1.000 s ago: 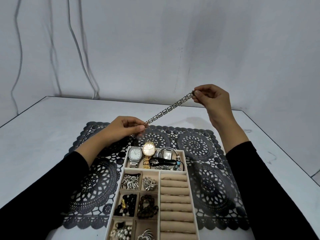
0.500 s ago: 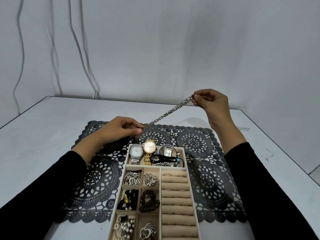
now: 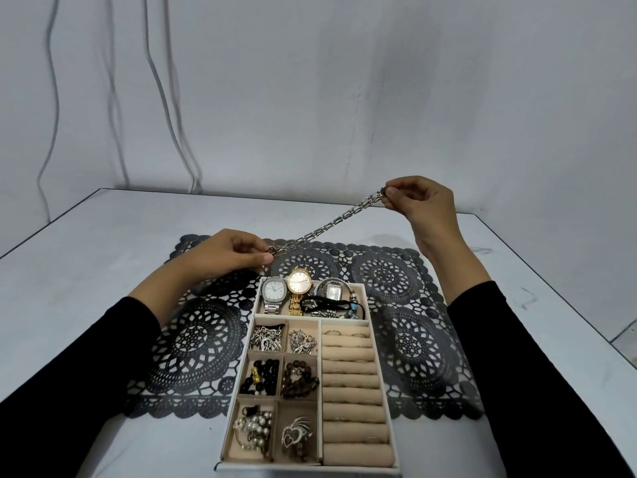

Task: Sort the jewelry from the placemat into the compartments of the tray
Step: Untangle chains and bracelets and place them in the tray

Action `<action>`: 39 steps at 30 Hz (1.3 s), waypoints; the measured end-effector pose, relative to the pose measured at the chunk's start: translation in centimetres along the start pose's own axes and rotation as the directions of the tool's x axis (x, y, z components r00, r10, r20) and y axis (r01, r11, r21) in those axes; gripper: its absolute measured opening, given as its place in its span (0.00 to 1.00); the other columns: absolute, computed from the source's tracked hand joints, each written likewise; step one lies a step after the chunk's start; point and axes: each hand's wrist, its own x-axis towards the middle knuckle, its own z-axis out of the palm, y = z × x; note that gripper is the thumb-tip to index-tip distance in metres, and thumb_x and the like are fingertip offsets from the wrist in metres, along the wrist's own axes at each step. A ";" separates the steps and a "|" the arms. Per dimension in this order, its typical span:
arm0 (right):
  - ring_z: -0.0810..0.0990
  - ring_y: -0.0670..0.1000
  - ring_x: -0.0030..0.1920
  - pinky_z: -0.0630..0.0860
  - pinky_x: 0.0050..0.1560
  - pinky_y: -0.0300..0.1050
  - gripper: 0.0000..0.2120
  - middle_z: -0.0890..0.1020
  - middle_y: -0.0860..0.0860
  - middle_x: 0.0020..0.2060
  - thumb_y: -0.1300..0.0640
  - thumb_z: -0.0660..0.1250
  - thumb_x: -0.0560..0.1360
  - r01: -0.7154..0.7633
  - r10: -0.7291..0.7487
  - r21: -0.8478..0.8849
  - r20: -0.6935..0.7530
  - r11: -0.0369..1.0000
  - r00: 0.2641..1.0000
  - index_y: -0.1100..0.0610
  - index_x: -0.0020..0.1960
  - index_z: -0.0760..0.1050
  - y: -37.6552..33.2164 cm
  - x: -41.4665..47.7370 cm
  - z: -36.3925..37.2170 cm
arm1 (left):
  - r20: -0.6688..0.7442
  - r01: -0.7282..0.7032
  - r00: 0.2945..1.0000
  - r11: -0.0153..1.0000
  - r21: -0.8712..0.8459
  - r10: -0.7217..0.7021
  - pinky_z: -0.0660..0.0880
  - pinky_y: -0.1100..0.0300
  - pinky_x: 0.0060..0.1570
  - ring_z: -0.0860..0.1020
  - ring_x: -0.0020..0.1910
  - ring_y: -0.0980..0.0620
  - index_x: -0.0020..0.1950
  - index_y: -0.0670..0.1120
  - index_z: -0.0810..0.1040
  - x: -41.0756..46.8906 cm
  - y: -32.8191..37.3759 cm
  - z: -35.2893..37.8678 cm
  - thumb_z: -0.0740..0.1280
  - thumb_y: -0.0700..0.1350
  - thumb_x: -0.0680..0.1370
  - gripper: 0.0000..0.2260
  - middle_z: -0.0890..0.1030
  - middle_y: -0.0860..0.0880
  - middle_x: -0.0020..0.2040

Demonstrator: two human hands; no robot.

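Observation:
A silver chain bracelet (image 3: 331,223) is stretched taut in the air between my hands, above the far end of the tray. My left hand (image 3: 227,253) pinches its lower end just over the black lace placemat (image 3: 406,336). My right hand (image 3: 418,205) pinches the upper end, higher and further right. The beige tray (image 3: 320,384) lies on the placemat in front of me. Its far compartment holds three watches (image 3: 300,291) and a black cord bracelet. The small left compartments hold silver pieces, dark beads, pearls and a heart pendant. Ring rolls (image 3: 351,388) fill the right column.
The placemat lies on a white table (image 3: 86,270) set against a grey wall. Cables (image 3: 165,98) hang down the wall at the back left. The table's right edge (image 3: 568,294) runs close to my right sleeve.
Both hands with the chain have sunk slightly and the chain stays taut. The view has tilted, so more of the tray's near end shows.

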 end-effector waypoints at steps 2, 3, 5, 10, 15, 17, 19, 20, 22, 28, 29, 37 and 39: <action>0.82 0.47 0.36 0.79 0.43 0.38 0.07 0.83 0.49 0.31 0.71 0.69 0.72 -0.002 0.002 -0.007 0.003 1.000 1.000 0.61 0.42 0.79 -0.1 -0.2 0.0 | -0.002 -0.006 1.000 1.000 0.005 0.006 0.74 0.74 0.41 0.83 0.41 0.57 0.50 0.45 0.82 -0.3 0.1 0.0 0.71 0.45 0.76 0.05 0.86 0.50 0.40; 0.82 0.47 0.36 0.79 0.43 0.38 0.07 0.83 0.49 0.31 0.71 0.69 0.72 -0.002 0.002 -0.008 0.002 1.000 1.000 0.60 0.42 0.79 -0.2 -0.3 0.0 | -0.009 -0.012 1.000 1.000 0.002 0.012 0.75 0.73 0.42 0.83 0.41 0.56 0.50 0.44 0.82 -0.4 0.1 -0.2 0.71 0.45 0.76 0.06 0.85 0.49 0.40; 0.82 0.48 0.37 0.79 0.43 0.38 0.07 0.83 0.50 0.32 0.71 0.69 0.72 -0.001 0.001 -0.009 0.000 1.000 1.000 0.60 0.42 0.80 -0.3 -0.5 0.0 | -0.025 -0.024 0.999 0.999 -0.034 0.023 0.77 0.69 0.44 0.83 0.40 0.53 0.50 0.42 0.82 -0.7 0.0 -0.5 0.71 0.45 0.76 0.07 0.85 0.47 0.39; 0.82 0.48 0.36 0.79 0.44 0.39 0.07 0.83 0.49 0.31 0.71 0.69 0.72 0.001 -0.001 -0.008 -0.004 1.000 1.000 0.60 0.42 0.80 -0.6 -1.1 -0.2 | -0.072 -0.052 0.996 0.998 -0.043 0.049 0.74 0.72 0.43 0.83 0.41 0.60 0.51 0.46 0.83 -1.5 0.4 -1.5 0.73 0.48 0.71 0.11 0.86 0.52 0.41; 0.82 0.49 0.36 0.79 0.44 0.38 0.06 0.83 0.50 0.32 0.71 0.69 0.72 0.003 -0.003 0.026 -0.004 1.000 1.000 0.61 0.43 0.80 -1.0 -1.7 -0.5 | -0.159 -0.115 0.982 0.988 -0.100 0.098 0.75 0.72 0.45 0.83 0.44 0.57 0.51 0.45 0.83 -2.2 0.7 -2.5 0.74 0.45 0.70 0.10 0.86 0.50 0.43; 0.82 0.49 0.36 0.79 0.43 0.38 0.06 0.83 0.50 0.32 0.71 0.69 0.72 0.003 -0.003 0.026 -0.001 1.000 1.000 0.61 0.43 0.80 -1.2 -2.0 -0.5 | -0.208 -0.146 0.971 0.982 -0.117 0.120 0.75 0.73 0.42 0.83 0.41 0.59 0.50 0.44 0.83 -2.5 0.9 -2.4 0.73 0.40 0.73 0.07 0.86 0.52 0.40; 0.82 0.49 0.36 0.79 0.44 0.38 0.06 0.83 0.52 0.33 0.71 0.69 0.72 0.002 -0.002 0.025 0.001 1.000 1.000 0.61 0.43 0.79 -1.3 -2.3 -0.4 | -0.245 -0.174 0.960 0.976 -0.134 0.137 0.75 0.73 0.41 0.83 0.39 0.60 0.50 0.43 0.83 -2.9 1.0 -2.3 0.72 0.37 0.74 0.06 0.86 0.53 0.38; 0.82 0.49 0.37 0.79 0.44 0.38 0.06 0.82 0.52 0.34 0.71 0.69 0.72 0.002 -0.003 0.027 0.005 1.000 1.000 0.62 0.43 0.79 -1.3 -2.5 -0.4 | -0.261 -0.188 0.954 0.972 -0.142 0.146 0.75 0.72 0.42 0.83 0.40 0.60 0.50 0.42 0.83 -3.2 1.1 -2.3 0.72 0.37 0.74 0.06 0.86 0.53 0.38; 0.82 0.50 0.37 0.79 0.44 0.39 0.06 0.83 0.52 0.33 0.71 0.69 0.72 0.002 -0.002 0.030 0.013 1.000 1.000 0.62 0.44 0.80 -1.3 -2.8 -0.5 | -0.285 -0.205 0.946 0.967 -0.150 0.156 0.77 0.70 0.44 0.84 0.41 0.58 0.51 0.42 0.83 -3.6 1.1 -2.4 0.72 0.37 0.73 0.07 0.86 0.52 0.40; 0.83 0.49 0.37 0.79 0.45 0.38 0.06 0.83 0.50 0.32 0.71 0.69 0.72 -0.019 0.018 0.009 0.037 1.000 0.999 0.62 0.44 0.79 -1.8 -4.3 -1.2 | -0.285 -0.250 0.938 0.955 -0.161 0.197 0.78 0.65 0.50 0.84 0.45 0.54 0.50 0.44 0.83 -5.2 1.3 -2.5 0.73 0.40 0.71 0.08 0.86 0.48 0.44; 0.83 0.49 0.37 0.80 0.45 0.39 0.06 0.83 0.50 0.31 0.72 0.69 0.72 -0.022 0.022 0.001 0.041 1.000 0.999 0.62 0.43 0.79 -1.9 -4.6 -1.3 | -0.289 -0.259 0.935 0.953 -0.158 0.206 0.78 0.65 0.51 0.84 0.45 0.54 0.49 0.44 0.83 -5.4 1.4 -2.4 0.72 0.39 0.72 0.07 0.86 0.48 0.44; 0.82 0.49 0.37 0.80 0.47 0.39 0.06 0.82 0.56 0.36 0.72 0.68 0.72 -0.006 0.009 -0.050 0.057 0.999 0.998 0.62 0.43 0.79 -2.6 -7.3 -2.1 | -0.333 -0.225 0.928 0.965 -0.137 0.169 0.78 0.33 0.48 0.84 0.53 0.49 0.50 0.48 0.85 -7.6 1.9 -1.4 0.74 0.46 0.71 0.08 0.86 0.46 0.48; 0.82 0.50 0.38 0.80 0.46 0.39 0.06 0.81 0.57 0.37 0.71 0.68 0.72 0.009 -0.006 -0.047 0.064 0.999 0.998 0.62 0.44 0.79 -3.0 -7.8 -2.2 | -0.342 -0.214 0.926 0.970 -0.117 0.163 0.80 0.36 0.36 0.83 0.53 0.49 0.52 0.46 0.84 -8.0 2.1 -0.9 0.74 0.44 0.73 0.08 0.86 0.45 0.48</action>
